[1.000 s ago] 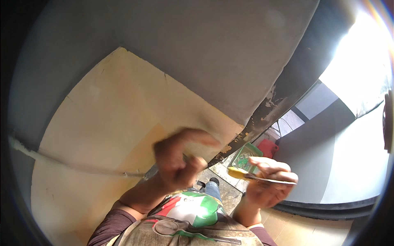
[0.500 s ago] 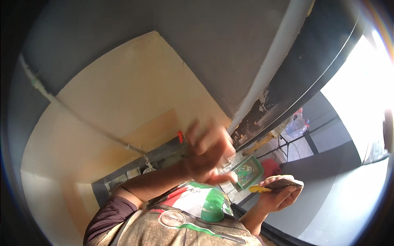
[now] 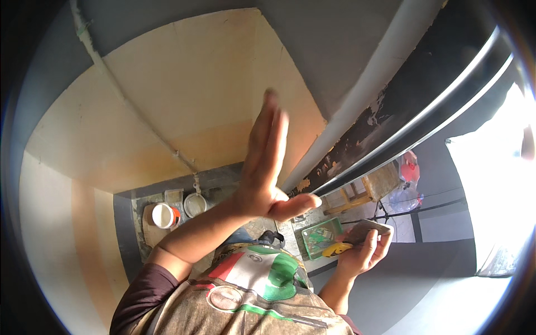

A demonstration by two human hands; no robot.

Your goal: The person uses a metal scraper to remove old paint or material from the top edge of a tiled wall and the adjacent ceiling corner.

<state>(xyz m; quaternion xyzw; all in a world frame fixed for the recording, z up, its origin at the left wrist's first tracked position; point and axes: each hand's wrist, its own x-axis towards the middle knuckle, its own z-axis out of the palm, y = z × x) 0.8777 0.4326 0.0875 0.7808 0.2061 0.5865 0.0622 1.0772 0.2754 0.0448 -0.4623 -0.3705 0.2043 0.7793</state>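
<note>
Raised in the middle of the head view, my left hand (image 3: 265, 164) is stretched out, its fingers together and upright and the thumb pointing right. It holds nothing and is nearest to the edge of the dark, peeling frame (image 3: 363, 148). Lower right, my right hand (image 3: 363, 255) is closed on a thin, flat grey-brown slab (image 3: 365, 230) with a pale edge, the thumb lying over it. A yellow-handled tool (image 3: 336, 249) sticks out to the left from the same hand; its kind cannot be made out.
A green plastic basket (image 3: 339, 228) lies below, left of my right hand. Lower left stand a white and orange bucket (image 3: 163, 215) and another pale bucket (image 3: 195, 205). A wooden stand (image 3: 382, 181) and plastic bags (image 3: 409, 167) are at right. One pipe (image 3: 123, 97) runs along the wall.
My left hand has risen and straightened from a blurred, curled pose. The right hand, with the slab and tool, sits slightly further left. The view has shifted, showing the buckets more fully.
</note>
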